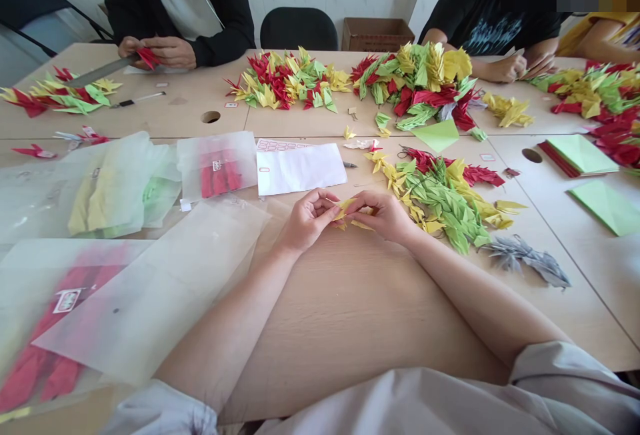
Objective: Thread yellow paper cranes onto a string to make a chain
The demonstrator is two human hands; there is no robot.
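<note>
Near the middle of the table, my left hand and my right hand meet around a small yellow origami crane. Both hands pinch it between thumb and fingers, and the fingers partly cover it. Just right of my right hand lies a pile of strung folded paper cranes, with a green bunch in the middle and yellow and red ones around it. A grey bunch of folded paper rests beyond that pile. Behind my left hand is a white paper sheet, partly over a sheet of red-framed labels.
On the left are translucent plastic bags with red, yellow and green folded paper inside. Mixed crane piles line the far side. Square green paper lies at right. Across the table, one person's hands hold a red paper piece; others sit at right.
</note>
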